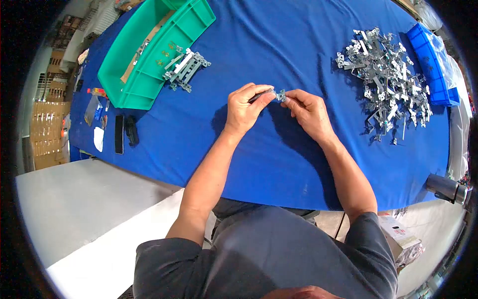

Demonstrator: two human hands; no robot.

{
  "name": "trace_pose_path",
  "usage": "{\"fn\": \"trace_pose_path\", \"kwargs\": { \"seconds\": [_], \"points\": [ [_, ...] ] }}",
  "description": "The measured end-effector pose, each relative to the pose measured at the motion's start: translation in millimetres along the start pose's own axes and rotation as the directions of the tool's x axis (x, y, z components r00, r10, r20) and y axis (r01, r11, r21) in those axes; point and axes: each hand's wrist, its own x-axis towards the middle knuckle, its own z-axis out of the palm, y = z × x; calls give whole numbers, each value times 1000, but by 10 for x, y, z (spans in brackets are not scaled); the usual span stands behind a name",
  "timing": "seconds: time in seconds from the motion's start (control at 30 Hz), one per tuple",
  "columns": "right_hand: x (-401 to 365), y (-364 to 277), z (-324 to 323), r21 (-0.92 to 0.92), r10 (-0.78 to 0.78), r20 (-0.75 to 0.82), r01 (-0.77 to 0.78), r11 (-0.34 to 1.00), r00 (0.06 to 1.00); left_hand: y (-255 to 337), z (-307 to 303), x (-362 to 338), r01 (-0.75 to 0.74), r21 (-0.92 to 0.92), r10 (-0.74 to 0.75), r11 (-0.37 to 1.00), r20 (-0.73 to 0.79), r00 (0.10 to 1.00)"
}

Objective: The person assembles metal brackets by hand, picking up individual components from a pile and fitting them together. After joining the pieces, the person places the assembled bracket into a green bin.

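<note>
Over the middle of the blue cloth, my left hand (243, 108) is closed around a thin metal bracket (281, 94), thumb and fingers pinching its darker length. The bracket's grey end tab, which has holes in it, sticks out to the right. My right hand (309, 113) pinches that tab between thumb and fingertips. Most of the bracket's other end is hidden in my left hand. A neat stack of similar brackets (187, 70) lies to the upper left, against the green bin. Off to the right spreads a loose heap of metal brackets (386, 82).
The green bin (142, 89) holds a strip of cardboard and small parts. A blue crate (432, 67) with plastic wrap stands at the right edge. A black phone (119, 133) lies left, beside a dark object (131, 130). A dark cylinder (444, 187) sits at the lower right edge.
</note>
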Motion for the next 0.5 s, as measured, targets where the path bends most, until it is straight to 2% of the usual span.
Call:
{"fn": "trace_pose_path", "kwargs": {
  "seconds": [0.27,0.5],
  "points": [
    [4,-22,13,-22,61,-37,-62,998,997,45,-18,6,0,13,-1,1000,20,1000],
    [-1,9,1,-10,25,-10,-25,1000,1000,-17,-9,16,-65,40,63,997,51,997]
  ]
}}
